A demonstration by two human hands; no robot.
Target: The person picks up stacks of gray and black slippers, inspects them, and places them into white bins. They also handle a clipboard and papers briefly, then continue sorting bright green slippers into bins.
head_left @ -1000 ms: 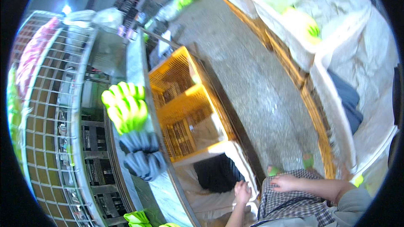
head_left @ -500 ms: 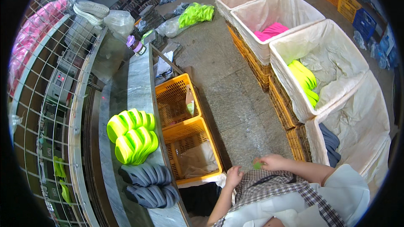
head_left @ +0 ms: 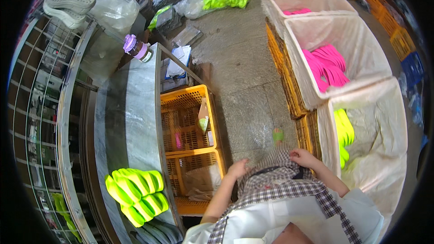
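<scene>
My left hand hangs in front of my checked apron, fingers loosely bent, with nothing visible in it. It is nearest the yellow crates beside the bench. On the other side of the apron, my right hand is also loosely bent and seems to hold nothing. It is close to the lined bins. To my left, neon-green moulded pieces, nested in two rows, lie on the grey bench. Dark grey pieces show just below them, partly cut off by my sleeve.
Two yellow crates stand along the bench. At right, white-lined bins on yellow crates hold pink pieces and neon-green pieces. A purple-lidded bottle stands at the bench's far end. Pale shoe soles rest on the wire rack.
My view has moved forward along the aisle; the bench stacks and bins sit lower in view. More pink pieces show. My hands have swung slightly, both still without anything visible in them.
</scene>
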